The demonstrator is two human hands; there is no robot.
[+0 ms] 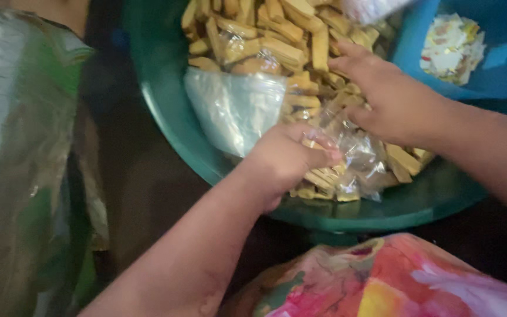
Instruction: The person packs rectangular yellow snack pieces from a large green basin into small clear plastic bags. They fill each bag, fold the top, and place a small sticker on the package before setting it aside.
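A big green basin (165,76) holds a heap of tan stick-shaped snacks (289,35). My left hand (283,158) grips the mouth of a small clear plastic bag (353,167) partly filled with those sticks, at the basin's near side. My right hand (382,97) rests on the heap just behind the bag, fingers curled over some sticks; whether it holds any is unclear. An empty clear plastic bag (236,108) lies on the heap to the left of my left hand.
A blue container (500,76) with white and yellow paper scraps (453,47) stands at the back right. Shiny green and silver packaging (24,164) fills the left side. Bright patterned cloth (394,282) lies at the bottom.
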